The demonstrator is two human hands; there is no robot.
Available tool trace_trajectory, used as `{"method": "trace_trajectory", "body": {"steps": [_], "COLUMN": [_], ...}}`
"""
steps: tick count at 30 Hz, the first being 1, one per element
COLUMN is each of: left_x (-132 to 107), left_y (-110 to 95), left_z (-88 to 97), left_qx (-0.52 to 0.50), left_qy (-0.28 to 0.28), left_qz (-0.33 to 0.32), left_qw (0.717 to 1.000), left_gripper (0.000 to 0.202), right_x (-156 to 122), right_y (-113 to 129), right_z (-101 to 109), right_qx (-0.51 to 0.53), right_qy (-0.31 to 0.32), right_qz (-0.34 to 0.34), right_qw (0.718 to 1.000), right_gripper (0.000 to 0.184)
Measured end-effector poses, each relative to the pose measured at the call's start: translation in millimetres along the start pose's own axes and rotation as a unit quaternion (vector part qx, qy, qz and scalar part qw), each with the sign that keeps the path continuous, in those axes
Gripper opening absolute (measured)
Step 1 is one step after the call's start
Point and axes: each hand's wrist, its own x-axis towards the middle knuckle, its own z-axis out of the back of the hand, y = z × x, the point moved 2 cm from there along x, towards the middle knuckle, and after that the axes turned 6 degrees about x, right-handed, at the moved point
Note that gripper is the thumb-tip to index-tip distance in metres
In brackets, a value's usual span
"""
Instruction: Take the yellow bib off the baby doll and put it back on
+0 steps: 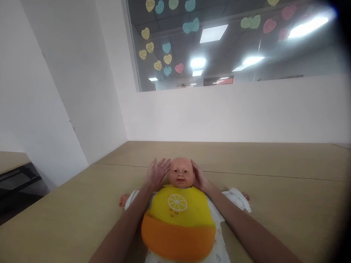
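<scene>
A baby doll (181, 175) lies face up on the wooden table, its head toward the far side. It wears a yellow bib (192, 204) with a white citrus slice and a smiling face printed on it, and an orange pocket (178, 237) at the bottom. White patterned clothing (222, 244) shows under the bib. My left hand (157, 173) is open beside the left side of the doll's head, palm up with fingers stretched. My right hand (199, 178) lies along the right side of the head, fingers extended and partly hidden behind it.
The light wooden table (274, 201) has a seam running across it and meets a white wall (233, 117). A window above carries several heart-shaped notes (167, 58). Another table (13, 160) stands at the far left, beyond a wall corner.
</scene>
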Motion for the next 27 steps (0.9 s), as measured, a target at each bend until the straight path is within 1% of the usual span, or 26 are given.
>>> {"method": "trace_trajectory", "body": {"steps": [2, 4, 6, 8, 9, 12, 15, 18, 21, 22, 24, 27], "left_x": [-2, -2, -2, -2, -1, 0, 0, -2, -4, -5, -6, -6], "left_y": [5, 14, 23, 33, 37, 45, 46, 45, 44, 44, 43, 43], "left_z": [-4.9, -7.1, -8.3, -10.3, -11.7, -18.0, -25.2, -27.7, -24.6, -23.2, -21.3, -20.5], "left_qx": [-0.009, 0.0, 0.009, 0.017, 0.022, 0.037, 0.032, 0.033, 0.034, 0.032, 0.034, 0.039], "left_qy": [0.036, 0.07, 0.105, 0.141, 0.151, 0.148, 0.147, 0.161, 0.16, 0.158, 0.157, 0.152], "left_qz": [0.041, 0.079, 0.115, 0.153, 0.165, 0.169, 0.156, 0.156, 0.163, 0.166, 0.167, 0.161], "left_qw": [0.998, 0.994, 0.988, 0.978, 0.974, 0.974, 0.976, 0.974, 0.973, 0.973, 0.973, 0.974], "left_gripper": [0.063, 0.065, 0.068, 0.071, 0.069, 0.058, 0.055, 0.057, 0.061, 0.062, 0.064, 0.065], "right_x": [0, 1, 3, 5, 6, 5, 1, -2, -1, -1, 0, -1], "right_y": [0, 1, 3, 5, 5, 7, 9, 11, 11, 11, 9, 7], "right_z": [0, 2, 5, 7, 8, 7, 4, 1, -1, -1, -2, -4], "right_qx": [-0.004, -0.008, -0.023, -0.048, -0.059, -0.08, -0.082, -0.08, -0.071, -0.061, -0.037, -0.012], "right_qy": [-0.004, -0.022, -0.034, -0.024, -0.014, 0.0, -0.033, -0.057, -0.055, -0.048, -0.032, -0.026], "right_qz": [0.001, 0.026, 0.075, 0.133, 0.154, 0.184, 0.193, 0.197, 0.193, 0.18, 0.131, 0.075], "right_qw": [1.0, 0.999, 0.996, 0.99, 0.986, 0.98, 0.977, 0.975, 0.977, 0.981, 0.99, 0.997], "right_gripper": [0.053, 0.047, 0.036, 0.026, 0.024, 0.027, 0.027, 0.027, 0.026, 0.025, 0.024, 0.034]}}
